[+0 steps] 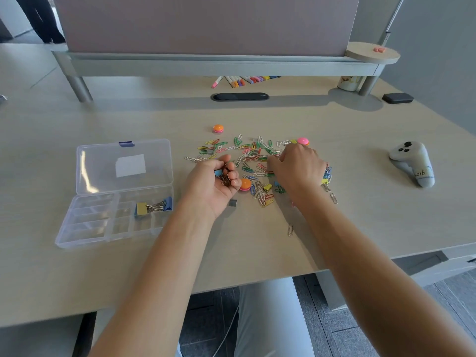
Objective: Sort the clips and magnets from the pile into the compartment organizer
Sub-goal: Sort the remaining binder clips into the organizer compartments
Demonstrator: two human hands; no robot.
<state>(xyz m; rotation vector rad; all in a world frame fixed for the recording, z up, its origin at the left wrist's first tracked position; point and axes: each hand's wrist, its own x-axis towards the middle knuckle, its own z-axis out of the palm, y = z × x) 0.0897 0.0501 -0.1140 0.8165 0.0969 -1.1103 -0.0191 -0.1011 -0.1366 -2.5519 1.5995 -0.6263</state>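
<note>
A pile of coloured paper clips (253, 153) and binder clips lies spread on the desk. My left hand (219, 186) is curled palm-up at the pile's left edge, holding a blue binder clip (219, 172) with others. My right hand (298, 168) rests palm-down on the pile's right side, fingertips pinched among the clips; what they grip is hidden. Round magnets lie about: an orange one (218, 128) behind the pile, a pink one (303, 141) by my right hand, an orange one (245, 184) beside my left hand. The clear compartment organizer (85, 228) stands open at left, holding yellow and blue binder clips (153, 206).
The organizer's lid (123, 166) lies flat behind its compartments. A white controller (412, 163) sits at far right. A raised shelf (219, 65) crosses the back, with markers (242, 81) beneath it and a black block (398, 98) at back right. A lone paper clip (290, 230) lies near the front.
</note>
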